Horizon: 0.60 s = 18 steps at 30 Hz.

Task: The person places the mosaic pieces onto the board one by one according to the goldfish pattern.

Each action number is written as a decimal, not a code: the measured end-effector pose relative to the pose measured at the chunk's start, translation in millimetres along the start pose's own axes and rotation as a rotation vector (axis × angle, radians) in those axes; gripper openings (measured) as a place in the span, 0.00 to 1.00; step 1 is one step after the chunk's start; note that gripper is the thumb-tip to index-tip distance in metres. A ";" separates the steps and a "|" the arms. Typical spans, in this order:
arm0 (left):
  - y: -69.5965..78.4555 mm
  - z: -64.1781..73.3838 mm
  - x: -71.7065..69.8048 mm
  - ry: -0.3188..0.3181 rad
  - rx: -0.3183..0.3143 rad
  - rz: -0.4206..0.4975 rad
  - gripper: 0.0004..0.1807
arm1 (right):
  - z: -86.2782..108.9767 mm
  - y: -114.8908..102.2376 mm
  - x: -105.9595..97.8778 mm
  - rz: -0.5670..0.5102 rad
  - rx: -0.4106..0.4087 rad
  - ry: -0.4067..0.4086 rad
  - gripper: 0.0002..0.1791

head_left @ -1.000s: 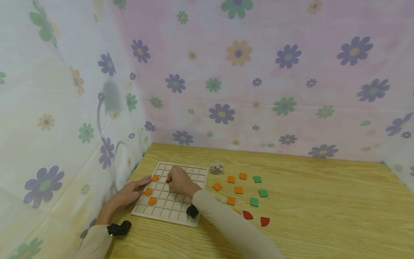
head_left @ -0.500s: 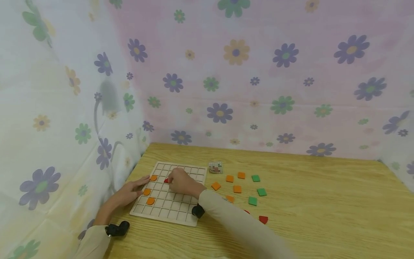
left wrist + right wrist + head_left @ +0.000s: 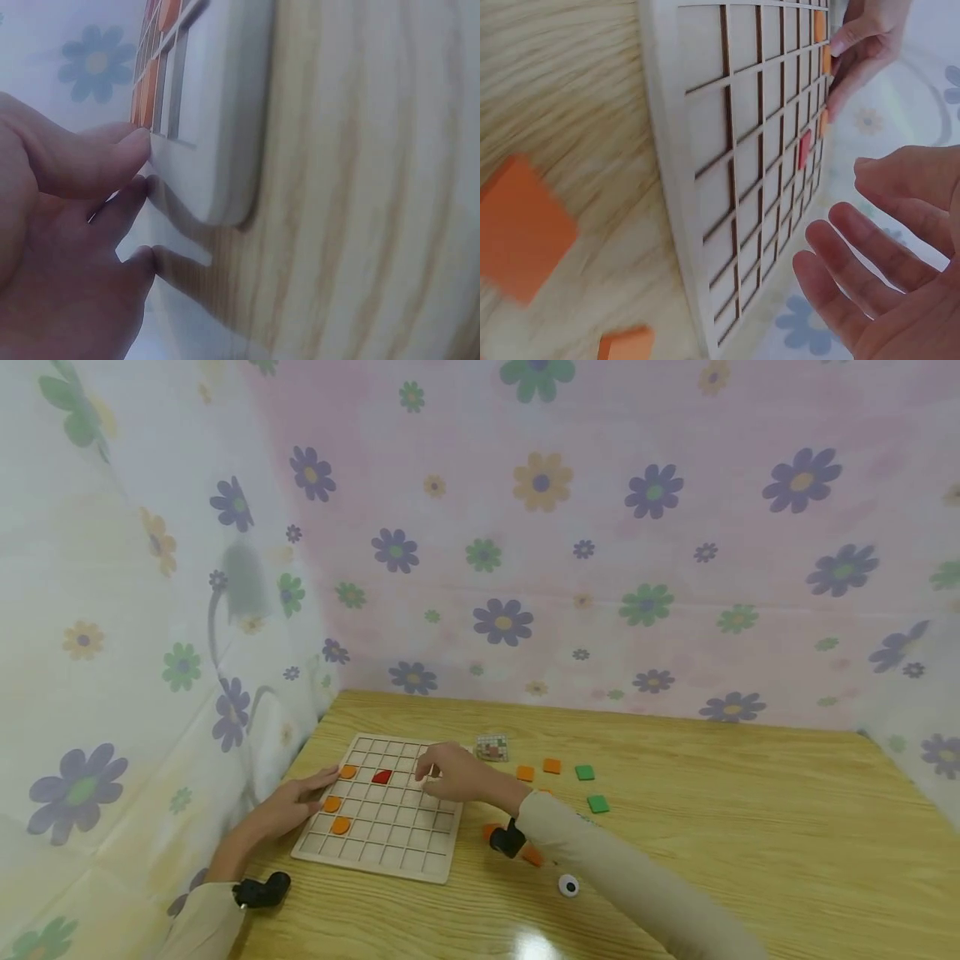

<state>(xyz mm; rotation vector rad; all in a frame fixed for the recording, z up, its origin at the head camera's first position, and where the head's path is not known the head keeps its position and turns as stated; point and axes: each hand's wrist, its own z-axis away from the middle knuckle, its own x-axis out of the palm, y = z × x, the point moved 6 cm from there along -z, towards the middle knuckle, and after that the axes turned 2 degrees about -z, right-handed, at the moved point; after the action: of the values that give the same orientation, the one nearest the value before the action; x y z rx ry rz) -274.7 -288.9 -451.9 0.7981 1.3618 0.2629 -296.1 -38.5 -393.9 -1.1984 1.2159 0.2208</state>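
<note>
One red piece [image 3: 382, 777] — left of right hand [image 3: 459, 773]

Pale floral cloth [image 3: 450, 443] stands beyond the counter [image 3: 735, 843], tinged pink along the far edge and printed with purple, green and orange flowers. More of it, whiter and creased, runs down the left edge; a narrower stretch [image 3: 911, 702] shows past the far right corner. Near the far left corner, a grey lamp-like shape [image 3: 243, 581] with a thin curved line appears on the cloth; whether shadow or object is unclear. The counter is yellowish, wood-grained, with a bright glare [image 3: 534, 946] toward its near side.
</note>
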 end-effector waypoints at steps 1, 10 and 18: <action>-0.3 0.3 -0.3 0.002 -0.005 0.003 0.29 | 3.9 -0.9 -3.2 0.002 -0.006 0.002 0.09; 4.3 1.5 -1.6 0.000 -0.009 0.027 0.30 | 38.7 -4.1 -21.2 0.034 -0.036 0.007 0.07; 4.2 1.0 -1.0 -0.005 -0.004 0.027 0.30 | 70.8 6.6 -31.1 0.040 -0.033 0.030 0.08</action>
<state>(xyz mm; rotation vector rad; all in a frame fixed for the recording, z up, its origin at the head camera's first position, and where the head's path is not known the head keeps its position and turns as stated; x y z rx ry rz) -272.9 -286.9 -448.4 0.8140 1.3458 0.2847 -271.2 34.0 -382.1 -1.2099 1.2675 0.2548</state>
